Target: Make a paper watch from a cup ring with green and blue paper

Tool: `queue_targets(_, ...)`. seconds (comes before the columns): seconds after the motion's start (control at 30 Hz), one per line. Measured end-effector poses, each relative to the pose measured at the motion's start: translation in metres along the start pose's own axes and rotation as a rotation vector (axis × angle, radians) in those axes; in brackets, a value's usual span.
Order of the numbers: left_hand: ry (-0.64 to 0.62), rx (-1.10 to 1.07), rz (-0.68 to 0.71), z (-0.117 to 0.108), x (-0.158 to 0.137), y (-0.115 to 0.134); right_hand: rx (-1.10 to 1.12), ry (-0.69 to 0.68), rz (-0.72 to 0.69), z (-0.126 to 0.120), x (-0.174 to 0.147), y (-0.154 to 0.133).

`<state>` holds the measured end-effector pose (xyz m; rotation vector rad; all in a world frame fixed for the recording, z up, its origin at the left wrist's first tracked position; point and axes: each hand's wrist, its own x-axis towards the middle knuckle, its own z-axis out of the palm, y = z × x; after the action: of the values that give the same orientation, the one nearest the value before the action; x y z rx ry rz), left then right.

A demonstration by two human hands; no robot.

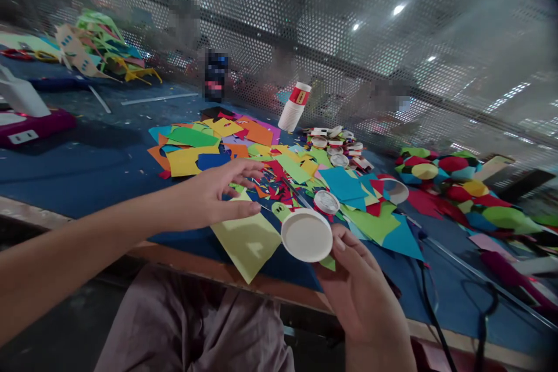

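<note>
My right hand (355,279) grips a shallow white paper cup base (307,236) by its right edge, its round hollow face toward me. A small green paper head (280,210) with drawn eyes and a mouth sticks out at its upper left. A bit of green paper also shows under its lower right. My left hand (233,192) hovers to the left with fingers apart and nothing in it. Below that hand lies a pale yellow-green paper sheet (246,241). Just behind the held piece is another cut cup base (326,202).
Coloured paper sheets (192,157) and scraps spread over the blue table (108,168). Behind them stands a leaning stack of paper cups (294,107), near several cut cup bases (337,151). Colourful paper pieces (462,180) and a glue gun (518,279) with cables are at right.
</note>
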<state>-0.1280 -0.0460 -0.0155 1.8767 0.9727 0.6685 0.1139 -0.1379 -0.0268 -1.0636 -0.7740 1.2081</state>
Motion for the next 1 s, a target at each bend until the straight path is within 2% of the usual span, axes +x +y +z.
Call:
queue_targets(0.07,-0.105,-0.115,0.01,-0.006,-0.002,0.006,0.038,-0.06,0.082,0.011,0.001,0.001)
queue_targets(0.17,-0.218,-0.273,-0.071,-0.011,-0.006,0.014,0.075,-0.12,0.174,0.028,0.002,0.008)
queue_targets(0.3,-0.219,-0.308,-0.16,-0.01,-0.006,0.017,0.091,-0.129,0.23,0.047,0.006,0.021)
queue_targets(0.43,-0.222,-0.276,-0.206,-0.012,0.006,0.011,0.088,-0.058,0.182,0.048,0.009,0.032)
queue_targets(0.5,-0.251,-0.242,-0.246,-0.016,0.013,0.007,0.046,0.037,0.027,0.04,0.007,0.038)
queue_targets(0.57,-0.299,-0.192,-0.294,-0.018,0.02,0.004,-0.14,0.12,-0.247,0.026,0.004,0.044)
queue_targets(0.63,-0.342,-0.137,-0.33,-0.02,0.026,0.003,-0.46,0.077,-0.5,0.011,-0.001,0.048)
queue_targets(0.67,-0.358,-0.112,-0.341,-0.02,0.028,0.003,-0.624,0.017,-0.577,0.005,-0.003,0.049)
queue_targets(0.73,-0.377,-0.069,-0.343,-0.018,0.032,0.006,-0.88,-0.098,-0.648,-0.004,-0.007,0.05)
queue_targets(0.83,-0.4,-0.003,-0.321,-0.015,0.036,0.012,-1.138,-0.113,-0.722,-0.007,-0.01,0.048)
queue_targets(1.0,-0.453,0.19,-0.258,-0.008,0.049,0.018,-1.208,-0.084,-0.771,-0.005,-0.013,0.046)
